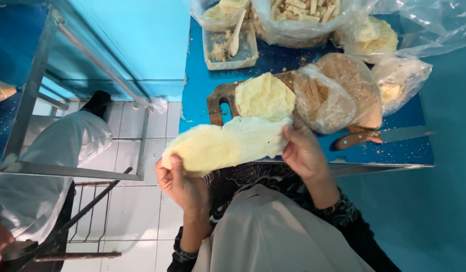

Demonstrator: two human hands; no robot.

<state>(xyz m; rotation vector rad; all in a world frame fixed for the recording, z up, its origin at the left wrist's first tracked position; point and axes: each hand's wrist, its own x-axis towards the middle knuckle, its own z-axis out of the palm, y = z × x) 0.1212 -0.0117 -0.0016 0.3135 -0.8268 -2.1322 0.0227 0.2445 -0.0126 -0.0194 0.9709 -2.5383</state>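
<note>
Person at the left: someone in a white garment (pixel 51 166) stands close beside a metal rack (pixel 82 100); a bump from that side could jog the work.
Left hand: the left hand (pixel 180 184) is closed on the left end of the sheet, thumb on top and fingers curled beneath, pinching it.
Sheet: a thin, pale yellow sheet (pixel 225 146), soft and floppy, is stretched between both hands, in the air just in front of the table edge and above the tiled floor (pixel 137 201).
Risk of tearing: the sheet looks thin in the middle; pulling the hands apart too hard would likely split it there.
Risk of dropping: much of the sheet hangs past the table (pixel 202 75), so a slipped pinch would likely send it to the floor.
Cutting board: a wooden board (pixel 223 98) carries a folded pale sheet (pixel 264 95), near the held one but apart from it.
Right hand: the right hand (pixel 303 153) pinches the right end, fingers pressed together over the edge.
Knife: a wooden-handled knife (pixel 379 136) lies just beside the right hand, blade pointing right; a careless reach could catch it.
Bags: plastic bags (pixel 343 90) of brown crumbs crowd the board and could tip.
</note>
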